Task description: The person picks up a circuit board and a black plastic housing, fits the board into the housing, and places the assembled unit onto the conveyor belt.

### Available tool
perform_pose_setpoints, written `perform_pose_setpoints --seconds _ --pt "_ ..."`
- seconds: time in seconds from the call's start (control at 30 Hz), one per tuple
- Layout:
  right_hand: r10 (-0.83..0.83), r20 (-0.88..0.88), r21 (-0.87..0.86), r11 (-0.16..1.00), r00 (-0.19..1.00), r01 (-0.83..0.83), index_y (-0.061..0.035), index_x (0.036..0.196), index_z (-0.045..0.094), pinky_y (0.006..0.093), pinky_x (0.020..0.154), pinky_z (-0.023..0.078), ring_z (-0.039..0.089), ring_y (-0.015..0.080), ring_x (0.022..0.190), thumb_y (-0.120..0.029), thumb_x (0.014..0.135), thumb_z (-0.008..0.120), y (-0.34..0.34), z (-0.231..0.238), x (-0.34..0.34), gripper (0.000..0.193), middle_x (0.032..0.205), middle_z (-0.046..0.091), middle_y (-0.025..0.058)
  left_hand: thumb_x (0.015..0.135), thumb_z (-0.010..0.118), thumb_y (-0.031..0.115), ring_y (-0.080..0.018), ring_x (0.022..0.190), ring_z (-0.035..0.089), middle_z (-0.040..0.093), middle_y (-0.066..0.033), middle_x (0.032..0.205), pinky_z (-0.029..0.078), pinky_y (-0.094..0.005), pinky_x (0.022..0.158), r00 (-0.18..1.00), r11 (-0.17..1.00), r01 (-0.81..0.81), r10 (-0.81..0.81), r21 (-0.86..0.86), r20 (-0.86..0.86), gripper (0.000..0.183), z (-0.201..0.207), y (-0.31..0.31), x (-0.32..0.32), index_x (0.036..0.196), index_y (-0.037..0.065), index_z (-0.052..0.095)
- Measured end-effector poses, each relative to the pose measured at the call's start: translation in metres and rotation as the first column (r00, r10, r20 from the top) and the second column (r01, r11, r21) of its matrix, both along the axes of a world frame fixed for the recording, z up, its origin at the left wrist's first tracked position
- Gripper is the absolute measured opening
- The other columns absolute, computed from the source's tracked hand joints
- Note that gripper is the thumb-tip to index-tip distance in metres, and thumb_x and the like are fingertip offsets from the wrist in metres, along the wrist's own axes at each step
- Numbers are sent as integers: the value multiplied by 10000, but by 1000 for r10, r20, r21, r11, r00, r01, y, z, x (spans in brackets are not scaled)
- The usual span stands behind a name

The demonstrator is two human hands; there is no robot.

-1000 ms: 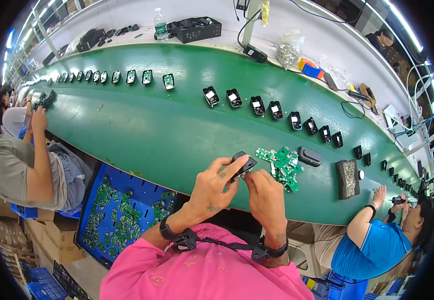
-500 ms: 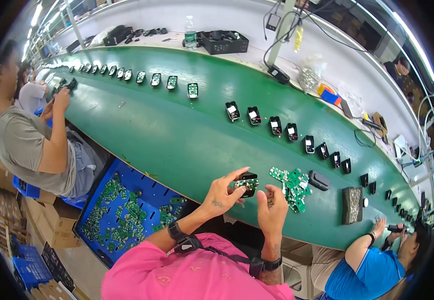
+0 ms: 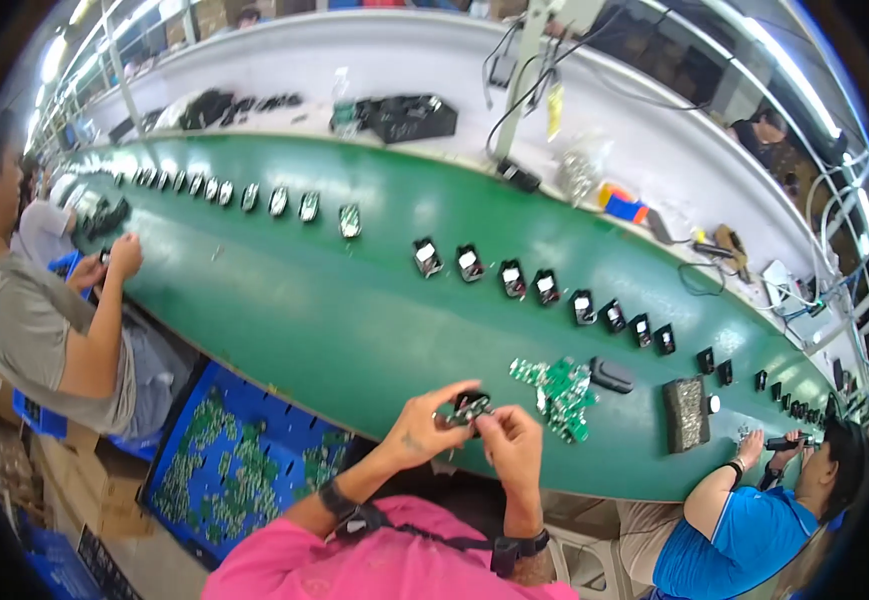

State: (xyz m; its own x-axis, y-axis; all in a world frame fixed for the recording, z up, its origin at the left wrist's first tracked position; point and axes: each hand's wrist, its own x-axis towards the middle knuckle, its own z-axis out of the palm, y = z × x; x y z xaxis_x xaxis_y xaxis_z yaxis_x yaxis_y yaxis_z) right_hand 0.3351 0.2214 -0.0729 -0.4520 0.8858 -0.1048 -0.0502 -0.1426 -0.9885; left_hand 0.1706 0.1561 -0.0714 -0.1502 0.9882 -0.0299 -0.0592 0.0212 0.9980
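At table [image 3: 374,310]: left fingers [image 3: 450,394] grasp case [image 3: 471,399]; right fingers [image 3: 500,432], earlier apart, seemingly pinch it.

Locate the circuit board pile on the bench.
In the head view, the pile lies up and right of the right hand, just left of an oblong black case.

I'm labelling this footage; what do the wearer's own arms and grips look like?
The left grip and right grip are gloveless; a faint dark marking shows on the left one. Black bands circle both wrists; the sleeves are pink.

Head cam, wide fisheye, facing down/fwd, green worktop [image 3: 304,290] nr
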Motion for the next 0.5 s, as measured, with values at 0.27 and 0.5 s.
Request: perform_pose_setpoints --seconds 0.27,0.5 --pt "-212 127 341 927 969 158 22 925 701 264 589 484 592 94 650 -90 876 733 -6 -10 1 126 741 648 26 821 751 23 -80 737 636 653 -30 1073 533 -239 658 997 998 47 -45 36 -59 576 -11 -5 11 1363 46 555" --pt "-301 136 743 661 944 104 2 967 694 373 625 521 660 292 705 -90 871 721 -6 -8 1 136 829 682 140 793 823 121 -86 708 630 661 -44 974 511 -254 604 997 997 70 -71 -13 -23 639 -28 4 8 1364 64 540"
